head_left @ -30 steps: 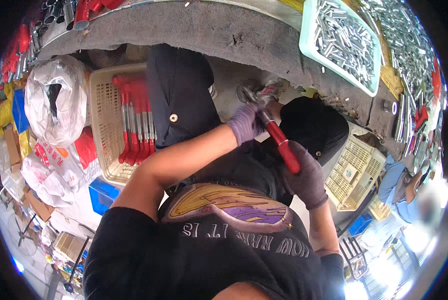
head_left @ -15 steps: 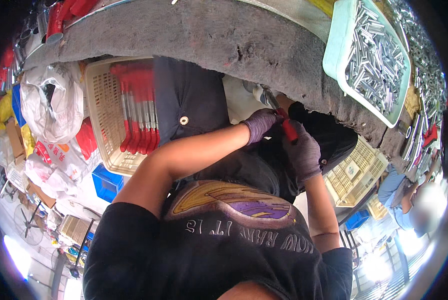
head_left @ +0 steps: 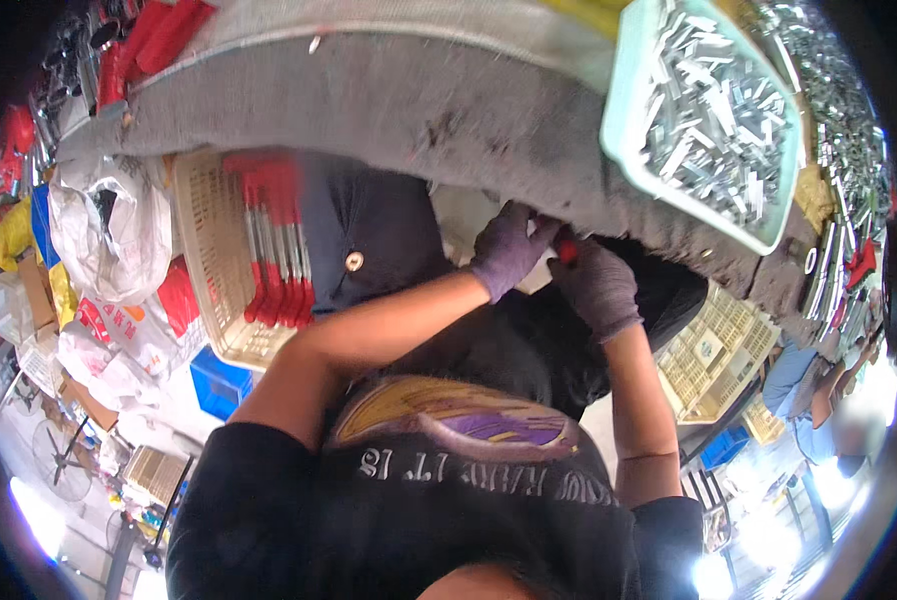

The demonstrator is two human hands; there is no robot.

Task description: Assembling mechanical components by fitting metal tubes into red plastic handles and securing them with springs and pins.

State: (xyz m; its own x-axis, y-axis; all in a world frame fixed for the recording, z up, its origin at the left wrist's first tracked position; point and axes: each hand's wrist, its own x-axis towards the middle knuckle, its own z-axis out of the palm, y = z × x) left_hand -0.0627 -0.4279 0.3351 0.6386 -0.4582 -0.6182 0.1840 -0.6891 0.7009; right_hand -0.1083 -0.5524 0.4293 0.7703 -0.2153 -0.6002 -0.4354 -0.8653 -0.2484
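Note:
Both my hands wear purple-grey gloves and work close together over my lap, at the near edge of the grey, fabric-covered bench. My right hand (head_left: pixel 599 287) is closed around a red-handled metal tool (head_left: pixel 567 246); only a short piece of its red handle shows. Just left of it, my left hand (head_left: pixel 507 250) has its fingers drawn together close under the bench edge. What those fingers grip is hidden. Left of my leg stands a cream plastic crate (head_left: pixel 204 250) holding several metal tools (head_left: pixel 277 245) with red ends, lying side by side.
On the bench at right sits a pale green tray (head_left: pixel 624 105) full of short metal pieces (head_left: pixel 714 120). Red tubes (head_left: pixel 159 45) lie at the far left. White plastic bags (head_left: pixel 114 230) and a blue bin (head_left: pixel 219 383) stand left; another cream crate (head_left: pixel 714 360) is at right.
The red-handled tool has turned and gone farther under the bench edge, so its metal part no longer shows. My left hand has shifted forward and left. The view has tilted slightly.

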